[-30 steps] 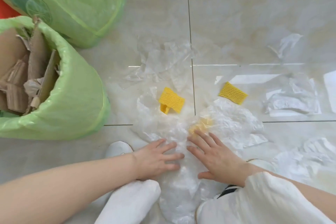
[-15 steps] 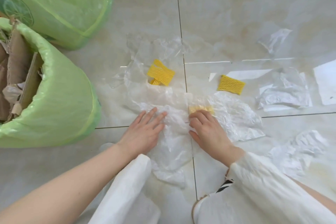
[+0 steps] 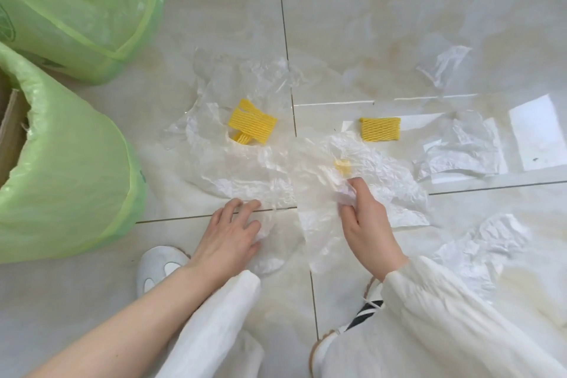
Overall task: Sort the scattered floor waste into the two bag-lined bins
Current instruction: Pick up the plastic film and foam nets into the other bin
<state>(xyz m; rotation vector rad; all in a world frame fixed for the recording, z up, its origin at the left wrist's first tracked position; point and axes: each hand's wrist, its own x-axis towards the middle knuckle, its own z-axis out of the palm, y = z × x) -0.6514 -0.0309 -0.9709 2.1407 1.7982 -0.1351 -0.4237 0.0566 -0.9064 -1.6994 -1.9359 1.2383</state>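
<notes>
Below, seen from the head camera, a crouching person is gathering thin clear plastic film (image 3: 310,181) from the tiled floor (image 3: 352,24). The right hand (image 3: 366,221) is pinching a crumpled fold of the film between thumb and curled fingers, its grip closed on the sheet, apparently so that the light, slippery material is bunching into a wad instead of sliding away. The left hand (image 3: 230,235) is lying on the near edge of the same film with fingers spread and only loosely bent, gripping nothing; it is probably steadying the sheet against the floor while the other hand is drawing it in. A yellow foam net sleeve (image 3: 252,125) is resting on the far part of the film, a second sleeve (image 3: 380,129) is lying on bare tile just beyond the sheet, and a small yellow scrap (image 3: 342,166) is showing through the film near the right fingertips; these will likely need separating before the film is lifted. Further clear wrappers (image 3: 460,150) are lying scattered to the right, well apart from the hands. Two bins lined with green bags are standing at the left: the near bin (image 3: 76,175) is holding cardboard, while the contents of the far bin (image 3: 79,9) are not visible, so the film's destination cannot be told with certainty.
</notes>
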